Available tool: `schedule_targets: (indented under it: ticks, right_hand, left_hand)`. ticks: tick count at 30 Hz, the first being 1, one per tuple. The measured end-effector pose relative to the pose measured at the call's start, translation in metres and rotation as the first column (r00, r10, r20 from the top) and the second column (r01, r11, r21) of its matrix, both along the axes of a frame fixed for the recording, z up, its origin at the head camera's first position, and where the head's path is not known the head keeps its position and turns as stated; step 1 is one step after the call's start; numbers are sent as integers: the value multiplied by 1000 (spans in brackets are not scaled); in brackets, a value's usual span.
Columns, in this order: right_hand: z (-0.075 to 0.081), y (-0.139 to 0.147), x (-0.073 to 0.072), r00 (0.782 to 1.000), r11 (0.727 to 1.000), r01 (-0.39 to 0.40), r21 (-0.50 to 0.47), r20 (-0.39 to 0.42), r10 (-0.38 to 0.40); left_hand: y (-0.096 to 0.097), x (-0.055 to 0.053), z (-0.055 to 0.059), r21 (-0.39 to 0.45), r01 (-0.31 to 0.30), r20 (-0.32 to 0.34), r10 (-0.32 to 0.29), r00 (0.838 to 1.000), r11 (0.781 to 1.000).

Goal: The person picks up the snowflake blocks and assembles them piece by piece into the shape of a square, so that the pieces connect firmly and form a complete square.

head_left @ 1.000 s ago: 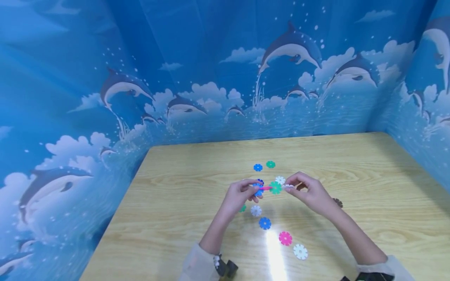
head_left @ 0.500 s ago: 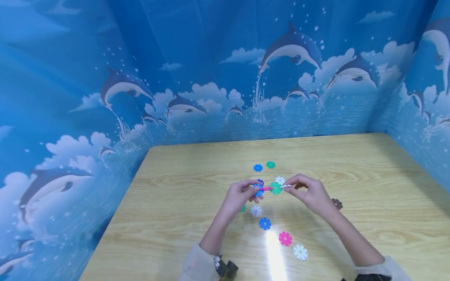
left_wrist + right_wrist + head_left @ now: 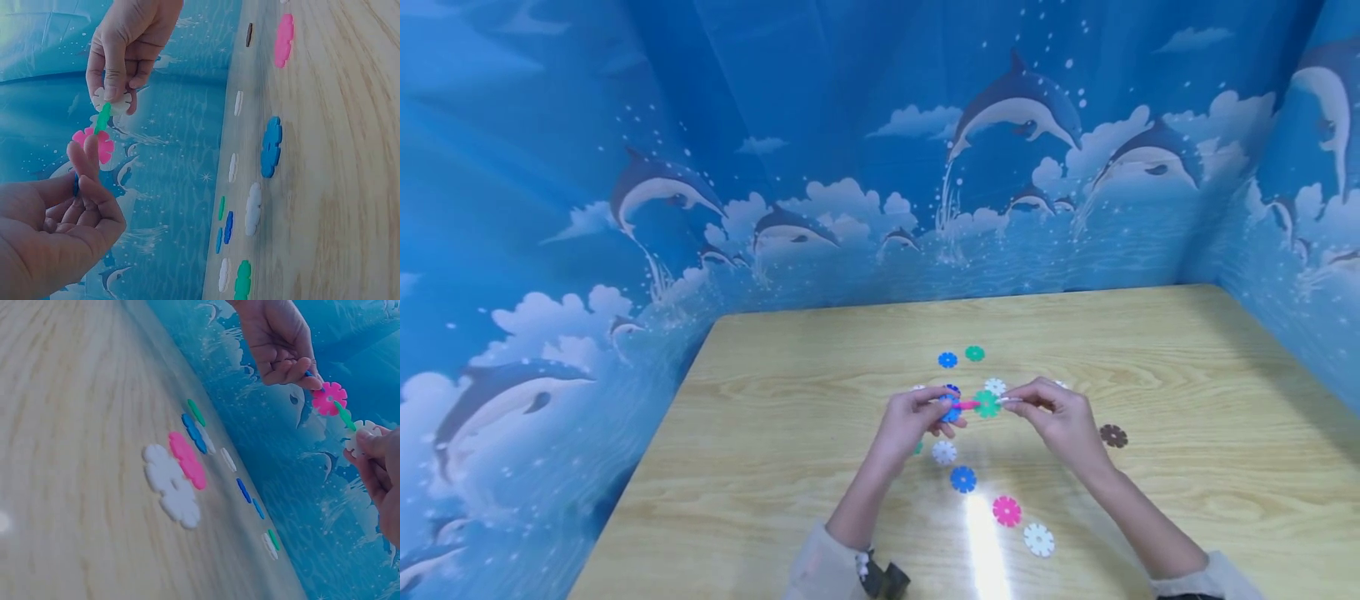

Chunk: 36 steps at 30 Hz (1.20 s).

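A short chain of notched snowflake discs hangs above the table between both hands. My left hand (image 3: 910,421) pinches the blue snowflake disc (image 3: 951,410) at one end. Slotted to it is a pink snowflake disc (image 3: 325,400), seen edge-on from the head. A green snowflake disc (image 3: 987,404) follows, facing the head camera. At the other end, my right hand (image 3: 1063,417) pinches a white snowflake disc (image 3: 122,101) between thumb and fingers, its notched edge meeting the green one. Fingers cover part of the blue and white discs.
Loose discs lie flat on the wooden table (image 3: 760,467): a pink one (image 3: 1007,511), a white one (image 3: 1039,540) and a blue one (image 3: 963,479) nearer the body, a brown one (image 3: 1113,436) by the right forearm, several others farther back. A dolphin-print curtain (image 3: 820,167) stands behind.
The right wrist and forearm have shifted slightly left, uncovering the brown disc on the table. The white disc has tilted a little in the right fingers. The left hand keeps its hold.
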State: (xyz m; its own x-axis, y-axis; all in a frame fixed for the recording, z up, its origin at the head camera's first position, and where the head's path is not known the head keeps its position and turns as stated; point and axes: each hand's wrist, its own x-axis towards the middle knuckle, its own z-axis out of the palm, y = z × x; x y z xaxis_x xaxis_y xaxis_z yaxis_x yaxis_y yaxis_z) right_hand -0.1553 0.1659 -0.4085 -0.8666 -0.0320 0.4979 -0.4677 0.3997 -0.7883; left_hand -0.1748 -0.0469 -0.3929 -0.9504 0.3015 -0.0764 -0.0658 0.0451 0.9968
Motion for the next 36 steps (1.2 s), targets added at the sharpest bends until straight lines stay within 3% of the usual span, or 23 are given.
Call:
schedule_targets:
  ticks: [7, 18, 25, 36]
  right_hand:
    - [-4, -4, 4, 1000, 997, 2, -75, 9, -1]
    - [-5, -5, 7, 999, 997, -10, -77, -50, 6]
    - [-4, -5, 4, 989, 1000, -8, 4, -145, 8]
    - [-2, 1, -1, 976, 996, -84, 41, -196, 91]
  left_hand:
    - [0, 3, 3, -24, -4, -28, 3, 1000, 1000]
    - [3, 5, 3, -14, -10, -56, 9, 998, 1000]
    - [6, 6, -3, 2, -24, -63, 24, 998, 1000]
    - [5, 3, -1, 10, -5, -26, 5, 1000, 1000]
